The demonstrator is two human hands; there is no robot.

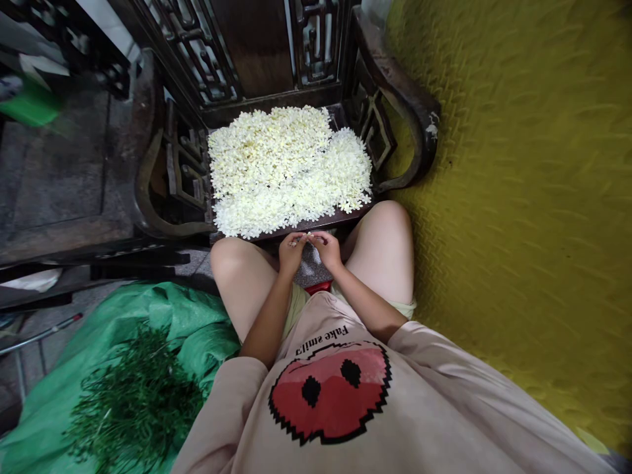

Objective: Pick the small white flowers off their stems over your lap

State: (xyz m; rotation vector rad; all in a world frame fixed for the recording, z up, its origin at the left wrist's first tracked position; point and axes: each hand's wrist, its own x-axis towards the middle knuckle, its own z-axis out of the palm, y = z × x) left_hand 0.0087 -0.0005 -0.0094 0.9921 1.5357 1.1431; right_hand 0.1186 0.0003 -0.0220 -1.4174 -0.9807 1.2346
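My left hand (292, 254) and my right hand (326, 249) meet between the knees, just before the front edge of the seat. Fingers of both are closed in a pinch. A small white flower (309, 235) shows where the fingertips come together. Another whitish bit, perhaps a flower, shows at the fingers of the left hand; it is too small to make out fully. Beyond the hands, a thick layer of white flowers (291, 168) with yellowish centres covers most of the dark wooden chair's seat (340, 217).
Carved wooden armrests (427, 131) flank the seat. To the right stands a yellow textured surface (518, 197). Green stems (143, 395) lie on a green plastic sheet (162, 303) at the lower left. A dark wooden surface (59, 178) holds a green container (32, 102).
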